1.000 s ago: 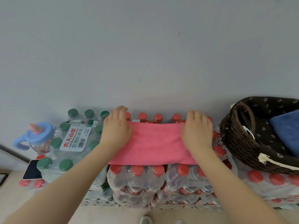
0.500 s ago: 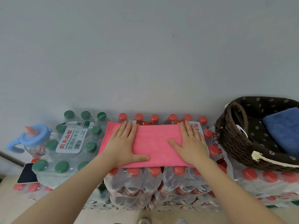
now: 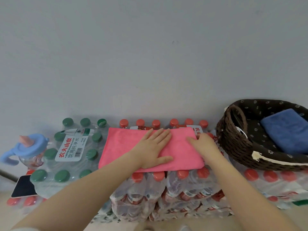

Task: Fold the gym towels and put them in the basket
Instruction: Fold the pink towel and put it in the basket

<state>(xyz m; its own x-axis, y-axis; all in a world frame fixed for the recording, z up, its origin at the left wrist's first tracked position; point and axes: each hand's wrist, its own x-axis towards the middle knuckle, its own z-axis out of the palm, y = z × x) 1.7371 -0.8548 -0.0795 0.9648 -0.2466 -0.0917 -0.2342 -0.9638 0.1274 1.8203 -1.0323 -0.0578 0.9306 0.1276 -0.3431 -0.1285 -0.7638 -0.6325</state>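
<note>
The left hand lay flat, fingers spread, on the folded pink towel atop red-capped bottle packs. The right hand gripped the towel's right edge, beside the wicker basket holding a blue towel.

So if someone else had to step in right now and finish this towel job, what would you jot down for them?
Left hand: open, pressed flat on the middle of the pink towel.
Right hand: at the towel's right end, fingers curled at that edge; whether it grips is unclear.
Pink towel: folded into a strip, lying on the red-capped water bottle packs.
Basket: to the right, on more bottle packs, with a folded blue towel already inside.
Done: blue towel folded and stowed; pink towel partly folded.
Left: probably fold the pink strip once more, then place it in the basket.
</note>
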